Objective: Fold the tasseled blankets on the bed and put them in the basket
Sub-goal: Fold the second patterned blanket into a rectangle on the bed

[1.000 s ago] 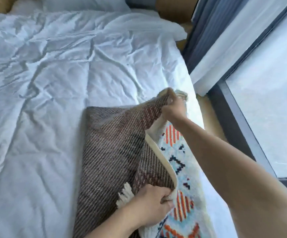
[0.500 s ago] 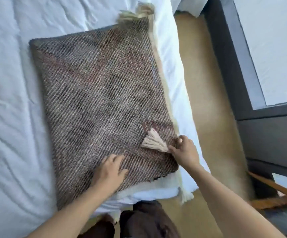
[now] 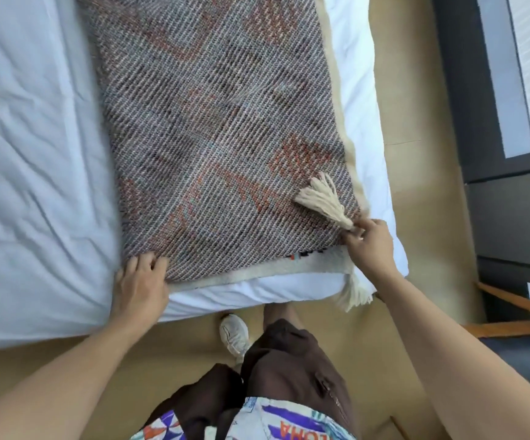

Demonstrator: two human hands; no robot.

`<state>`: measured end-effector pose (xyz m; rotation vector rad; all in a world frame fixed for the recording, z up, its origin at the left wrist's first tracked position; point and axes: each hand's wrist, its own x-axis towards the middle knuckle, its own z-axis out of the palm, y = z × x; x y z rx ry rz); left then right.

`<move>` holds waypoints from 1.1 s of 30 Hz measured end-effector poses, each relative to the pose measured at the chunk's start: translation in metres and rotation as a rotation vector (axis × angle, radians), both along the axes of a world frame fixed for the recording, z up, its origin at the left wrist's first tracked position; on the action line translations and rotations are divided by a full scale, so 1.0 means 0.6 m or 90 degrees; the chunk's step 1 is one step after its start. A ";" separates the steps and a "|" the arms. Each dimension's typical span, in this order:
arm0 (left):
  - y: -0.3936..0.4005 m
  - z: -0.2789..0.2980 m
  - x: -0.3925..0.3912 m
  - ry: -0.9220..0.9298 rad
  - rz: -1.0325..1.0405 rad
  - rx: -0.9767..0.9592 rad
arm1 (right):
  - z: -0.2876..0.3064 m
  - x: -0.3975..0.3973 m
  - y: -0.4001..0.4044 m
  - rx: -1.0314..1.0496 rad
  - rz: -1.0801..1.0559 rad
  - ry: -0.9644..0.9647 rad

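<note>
A folded tasseled blanket (image 3: 219,131), its brown-grey woven back upward, lies flat on the white bed (image 3: 35,154) near the bed's corner. A cream tassel (image 3: 322,200) lies on top at the near right corner; another tassel (image 3: 354,292) hangs over the bed edge. My right hand (image 3: 370,246) pinches the near right corner at the base of the upper tassel. At the near left corner my left hand (image 3: 141,282) rests with its fingers curled on the blanket's edge. No basket is in view.
The bed's corner and edge lie just in front of my legs and white shoe (image 3: 233,336). Tan floor (image 3: 416,90) runs along the bed's right side up to a dark window frame (image 3: 466,90). A wooden frame piece (image 3: 511,312) shows at the right.
The blanket was folded over from patterned side up to lying flat. My left hand slid from the blanket's middle to its near left corner. The view moved nearer and lower.
</note>
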<state>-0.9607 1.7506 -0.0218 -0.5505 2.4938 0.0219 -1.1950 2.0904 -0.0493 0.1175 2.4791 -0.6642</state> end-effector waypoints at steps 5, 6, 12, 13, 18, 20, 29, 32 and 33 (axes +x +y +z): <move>-0.027 0.034 0.048 0.186 0.161 0.044 | 0.054 0.093 0.025 -0.131 -0.166 0.020; -0.033 0.041 0.062 0.242 0.201 0.051 | 0.063 0.111 0.035 -0.147 -0.184 0.028; -0.068 0.064 0.161 0.350 0.297 0.029 | 0.086 0.176 0.091 -0.069 -0.110 0.030; -0.070 0.064 0.173 0.354 0.306 0.031 | 0.085 0.182 0.101 -0.033 -0.053 0.039; -0.060 0.046 0.199 0.338 0.224 0.063 | 0.064 0.204 0.152 0.190 0.234 -0.065; -0.058 0.032 0.195 0.291 0.202 0.081 | 0.053 0.213 0.163 0.271 0.268 -0.170; -0.053 0.038 0.088 0.002 0.236 0.093 | 0.060 0.192 0.099 0.266 0.225 -0.251; -0.077 0.060 -0.001 -0.018 0.232 0.159 | 0.095 0.108 0.001 0.155 0.193 -0.131; -0.087 0.068 -0.039 -0.018 0.233 0.177 | 0.106 0.071 -0.035 0.123 0.195 -0.101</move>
